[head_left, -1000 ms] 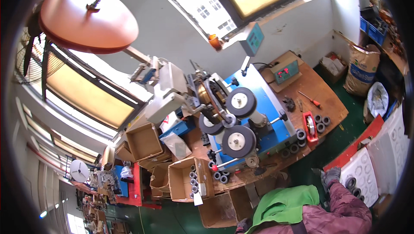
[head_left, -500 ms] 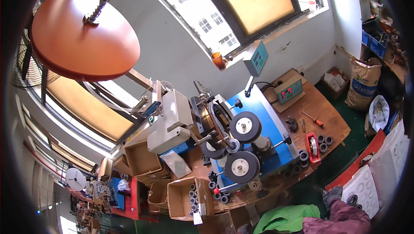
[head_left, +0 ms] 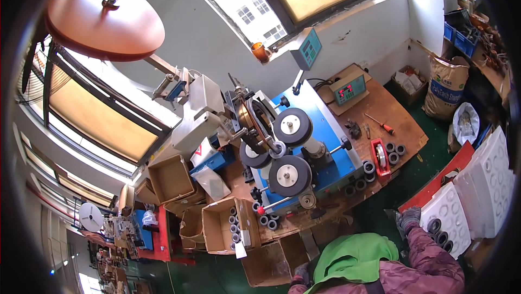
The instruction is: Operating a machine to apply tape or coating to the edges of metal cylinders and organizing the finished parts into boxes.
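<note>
My right hand [head_left: 410, 218], in a grey glove and purple sleeve, is at the near left edge of a white foam tray [head_left: 446, 207]. Its fingers are too small to read. Several dark rings [head_left: 442, 238] lie on the tray beside my sleeve. My left hand [head_left: 302, 274], also gloved, shows only partly at the lower edge, left of my green apron [head_left: 353, 256] and close to a low cardboard box [head_left: 267, 266]. On the bench, a winding machine [head_left: 339, 155] with black rollers [head_left: 290, 176] carries a grey ring [head_left: 278, 149] among them.
An open cardboard box [head_left: 217, 223] holds several dark rings. More rings [head_left: 395, 153] stand near a red tape dispenser [head_left: 381, 158] and an orange-handled screwdriver [head_left: 386, 128]. A control box [head_left: 350, 90] sits behind them. A large orange disc [head_left: 106, 20] hangs at upper left.
My view has shifted, so the bench appears farther left and higher. My right hand has moved from beside the rings to the tray's left edge. More of my left hand and sleeve shows.
</note>
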Motion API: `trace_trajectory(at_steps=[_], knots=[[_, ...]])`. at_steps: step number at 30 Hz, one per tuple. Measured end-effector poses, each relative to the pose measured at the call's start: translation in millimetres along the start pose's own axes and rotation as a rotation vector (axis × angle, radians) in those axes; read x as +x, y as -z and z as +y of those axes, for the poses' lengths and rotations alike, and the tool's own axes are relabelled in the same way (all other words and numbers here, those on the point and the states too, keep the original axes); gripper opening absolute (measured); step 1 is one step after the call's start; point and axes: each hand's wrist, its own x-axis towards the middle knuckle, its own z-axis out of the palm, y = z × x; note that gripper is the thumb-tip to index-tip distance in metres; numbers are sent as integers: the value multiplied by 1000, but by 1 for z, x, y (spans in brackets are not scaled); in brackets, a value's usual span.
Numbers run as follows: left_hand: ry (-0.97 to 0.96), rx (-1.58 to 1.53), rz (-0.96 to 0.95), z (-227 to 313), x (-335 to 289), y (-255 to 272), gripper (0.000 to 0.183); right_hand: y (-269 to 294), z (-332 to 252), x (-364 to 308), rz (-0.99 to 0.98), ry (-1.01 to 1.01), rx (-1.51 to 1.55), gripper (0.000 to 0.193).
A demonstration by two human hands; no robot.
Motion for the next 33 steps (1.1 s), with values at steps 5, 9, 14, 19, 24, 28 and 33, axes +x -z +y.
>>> trace_trajectory(at_steps=[5,9,14,19,24,28,33], knots=[[173,-27,-321,3,-34,-1,38,-6,2,0,8,2,16,46],[133,-165,-188,-9,-56,-8,37,-15,2,6,-8,-11,23,47],[160,-191,-211,-10,-28,-3,35,-4,2,3,-31,5,1,52],[320,-399,-107,-8,18,9,31,-9,-6,6,32,-32,-37,50],[379,-890,-32,62,49,89,26,-15,1,9,-36,-37,-2,48],[695,-1010,-172,58,67,88,28,-20,2,9,-6,-10,7,47],[287,-395,-195,39,43,63,32,-5,3,0,28,16,22,45]])
